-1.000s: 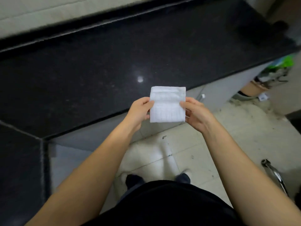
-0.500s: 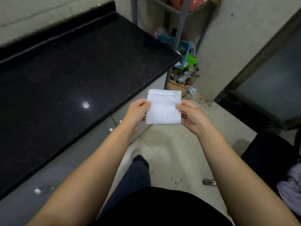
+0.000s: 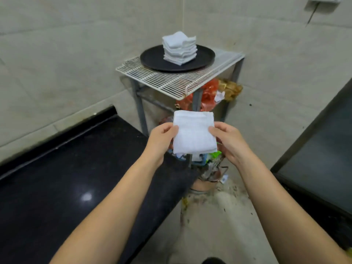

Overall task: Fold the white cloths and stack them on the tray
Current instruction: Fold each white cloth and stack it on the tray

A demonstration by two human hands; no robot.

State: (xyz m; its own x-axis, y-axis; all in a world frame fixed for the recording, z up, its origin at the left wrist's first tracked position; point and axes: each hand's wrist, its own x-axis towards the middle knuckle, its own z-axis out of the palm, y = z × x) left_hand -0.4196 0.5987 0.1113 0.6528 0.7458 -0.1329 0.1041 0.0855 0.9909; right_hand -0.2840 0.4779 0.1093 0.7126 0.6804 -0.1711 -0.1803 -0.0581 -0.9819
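Cloth [image 3: 193,134], white, folded to a small square, held up in the air between both hands, out past the end of the worktop [image 3: 57,187]. Left hand [image 3: 162,138] pinches its left edge, thumb on the near face, other fingers hidden behind. Right hand [image 3: 228,141] pinches the right edge the same way, thumb across the front. Both grips grasping the cloth; neither released. Cloth hangs roughly upright, top edge tilted slightly away from the person, a loose corner showing below its lower edge.

Tray [image 3: 152,59], round and black, sits on a white wire rack [image 3: 171,80] in the corner of the room, well beyond the hands and higher in view. Stack of folded cloths [image 3: 180,47] stands on the tray, toward its right half, edges somewhat uneven, many layers deep.

Rack rests on a grey metal frame [image 3: 140,109]. Under it, orange and yellowish bags [image 3: 209,92] and other clutter; the lower items are partly hidden by the held cloth. Dark polished worktop runs along the left, one light glinting on it. Beige tiled walls [image 3: 76,54] behind. Floor [image 3: 219,216] dirty near the frame's foot. Dark panel [image 3: 323,149] at right.
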